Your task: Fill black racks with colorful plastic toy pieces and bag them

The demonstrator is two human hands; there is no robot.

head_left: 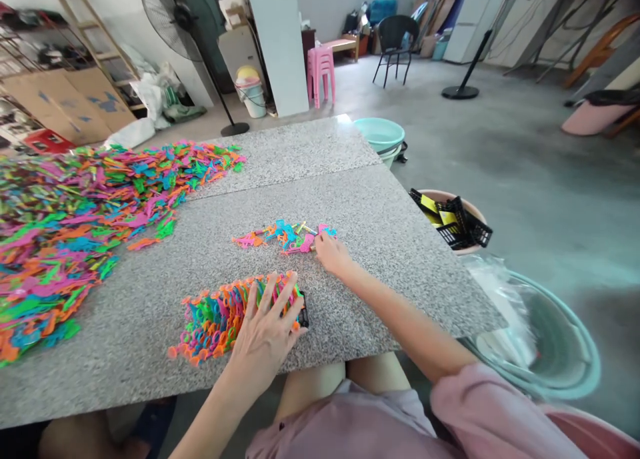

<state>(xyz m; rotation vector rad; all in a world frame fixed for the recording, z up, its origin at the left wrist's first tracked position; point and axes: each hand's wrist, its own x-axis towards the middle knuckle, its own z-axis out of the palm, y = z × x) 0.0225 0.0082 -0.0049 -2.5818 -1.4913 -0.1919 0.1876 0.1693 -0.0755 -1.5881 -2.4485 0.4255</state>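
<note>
My left hand point(265, 332) lies flat with fingers spread over the right end of rows of small bright plastic pieces point(215, 316). These stand tightly packed side by side, orange round ends along both edges. A black holder point(305, 311) shows at their right end, mostly hidden by the hand. Farther up the table, my right hand point(333, 252) is closed in a pinch at the right side of a small loose heap of plastic pieces point(283, 234). A pink piece sits at its fingertips; its exact shape is partly hidden.
A large pile of coloured plastic pieces point(90, 212) covers the left of the speckled stone table point(380, 279). Past the right edge stand a tub of black baskets point(450, 219), a green tub with plastic bags point(555, 339) and a turquoise basin point(380, 132). Another person's leg point(75, 439) shows lower left.
</note>
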